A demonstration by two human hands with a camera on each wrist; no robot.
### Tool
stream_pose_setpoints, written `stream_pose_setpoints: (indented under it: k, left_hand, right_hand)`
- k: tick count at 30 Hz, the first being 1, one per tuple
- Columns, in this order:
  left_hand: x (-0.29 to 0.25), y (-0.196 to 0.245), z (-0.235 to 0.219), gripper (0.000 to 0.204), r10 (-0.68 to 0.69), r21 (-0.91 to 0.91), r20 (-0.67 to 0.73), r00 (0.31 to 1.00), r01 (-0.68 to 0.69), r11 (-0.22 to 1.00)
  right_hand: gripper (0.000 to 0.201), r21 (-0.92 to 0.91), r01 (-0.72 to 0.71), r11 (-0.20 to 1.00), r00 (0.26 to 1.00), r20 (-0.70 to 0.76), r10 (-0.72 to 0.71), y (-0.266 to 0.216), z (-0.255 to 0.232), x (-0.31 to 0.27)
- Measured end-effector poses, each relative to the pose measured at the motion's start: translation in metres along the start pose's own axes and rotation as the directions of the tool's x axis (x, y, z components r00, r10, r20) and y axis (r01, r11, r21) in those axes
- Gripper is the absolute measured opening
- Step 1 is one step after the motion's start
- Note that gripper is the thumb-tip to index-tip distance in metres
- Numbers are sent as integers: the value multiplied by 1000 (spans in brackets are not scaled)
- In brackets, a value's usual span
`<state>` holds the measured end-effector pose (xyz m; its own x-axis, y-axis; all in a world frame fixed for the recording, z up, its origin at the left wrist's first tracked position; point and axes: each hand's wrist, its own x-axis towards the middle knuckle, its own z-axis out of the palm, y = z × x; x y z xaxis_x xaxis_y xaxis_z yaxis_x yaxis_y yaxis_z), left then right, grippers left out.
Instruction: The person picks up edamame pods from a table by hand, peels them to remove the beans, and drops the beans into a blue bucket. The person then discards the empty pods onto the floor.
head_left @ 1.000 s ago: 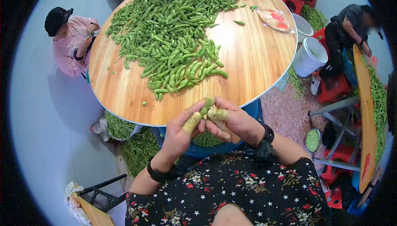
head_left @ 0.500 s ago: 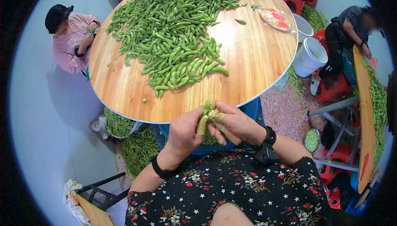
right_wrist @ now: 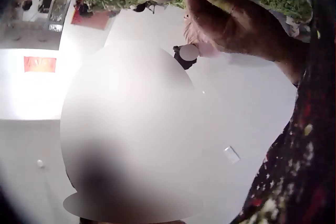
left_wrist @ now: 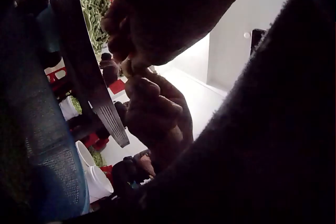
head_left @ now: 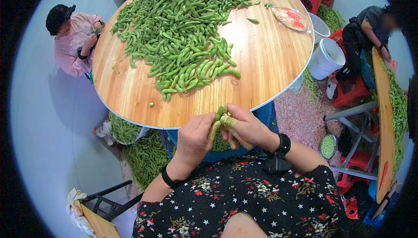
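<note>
While the left hand (head_left: 194, 134) and right hand (head_left: 252, 129) pinched a pod (head_left: 220, 113) near mid-frame, hard squeezing might have dislodged it.

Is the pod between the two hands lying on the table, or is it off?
Off the table: the left hand and right hand hold the pod between them. Whether it is split, I cannot tell.

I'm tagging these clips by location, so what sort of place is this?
Probably an indoor workroom for handling beans, judging by the heap of green pods on the round wooden table, a second tabletop at the right, and white buckets between them.
</note>
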<state>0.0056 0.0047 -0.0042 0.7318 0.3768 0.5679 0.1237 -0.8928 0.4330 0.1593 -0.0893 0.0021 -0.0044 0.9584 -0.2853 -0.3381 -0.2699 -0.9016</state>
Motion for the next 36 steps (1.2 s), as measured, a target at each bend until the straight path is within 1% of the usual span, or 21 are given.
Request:
stream_pose_setpoints:
  k: [2, 7, 9, 10, 12, 14, 15, 17, 18, 20, 21, 23, 24, 26, 27, 28, 29, 30, 32, 34, 36]
  left_hand:
    - [1, 1, 1, 26, -17, -1, 10, 1000, 17, 1000]
    - [-3, 1, 13, 22, -114, 18, 16, 993, 114, 993]
    - [-6, 2, 18, 17, -214, -83, -58, 975, 209, 974]
    - [-7, 4, 17, 17, -216, -84, -57, 975, 211, 974]
    - [-9, 8, 12, 15, -402, -204, 21, 915, 398, 895]
    - [-16, 7, 10, 14, -460, -246, 72, 885, 463, 852]
    - [-17, 6, 8, 13, -508, -284, 121, 853, 520, 806]
    - [-21, 2, 4, 13, -479, -263, 115, 870, 491, 830]
    - [-23, 1, 3, 13, -449, -242, 110, 887, 462, 853]
    - [-20, 4, 0, 13, -427, -246, 120, 896, 444, 862]
    - [-18, 6, -2, 14, -403, -250, 129, 906, 423, 871]
    - [-15, 10, -7, 14, -357, -255, 127, 926, 378, 890]
    - [-14, 12, -8, 14, -314, -261, 125, 941, 337, 905]
    - [-12, 14, -9, 16, -288, -263, 116, 951, 309, 914]
    - [-11, 15, -9, 18, -263, -264, 103, 959, 281, 923]
    - [-13, 15, -8, 18, -264, -264, 103, 959, 282, 922]
    - [-16, 15, -5, 19, -375, -320, 143, 916, 401, 858]
    - [-18, 15, -2, 20, -475, -369, 189, 859, 511, 777]
    - [-19, 18, 3, 21, -510, -395, 199, 837, 545, 739]
    - [-20, 20, 6, 21, -549, -419, 212, 809, 582, 697]
    - [-20, 22, 9, 21, -523, -445, 192, 831, 548, 708]
  right_hand:
    - [14, -112, 33, 993, 999, -22, -35, -2, 3, -1]
    - [15, -79, -45, 996, 999, -3, 45, -7, 6, -1]
    - [15, -92, -71, 993, 997, -13, 70, -4, 7, -3]
    - [14, -143, -50, 989, 999, -23, 47, -2, 7, -3]
    - [13, -191, -33, 981, 999, -27, 28, -1, 6, -3]
    - [14, -442, 89, 893, 996, 37, -81, -1, 1, -3]
    - [14, -442, 89, 892, 996, 38, -81, -4, -3, -3]
    - [20, -559, 172, 811, 985, 83, -152, -5, -9, -3]
    - [20, -557, 172, 812, 985, 84, -152, -4, -8, -2]
    - [27, -674, 208, 709, 950, -35, -312, 1, -7, 1]
    - [27, -674, 208, 709, 949, -35, -312, 4, -8, 3]
    - [31, -508, 150, 848, 970, -92, -227, 8, -12, 8]
    - [31, -507, 150, 848, 969, -94, -228, 1, -10, 6]
    - [26, -267, -49, 962, 992, -127, 15, -18, -1, -2]
    - [26, -267, -50, 962, 992, -127, 16, -10, -2, 3]
    - [23, -329, 80, 941, 986, -113, -123, 5, -4, 10]
    - [20, -389, 206, 898, 961, -91, -260, 14, -4, 14]
    - [20, -389, 207, 898, 961, -91, -261, 14, -3, 13]
    - [15, -626, 423, 655, 844, 9, -536, 13, 0, 12]
    - [19, -638, 423, 643, 847, 27, -531, 10, 3, 9]
    - [19, -671, 481, 564, 821, 118, -559, 11, 3, 8]
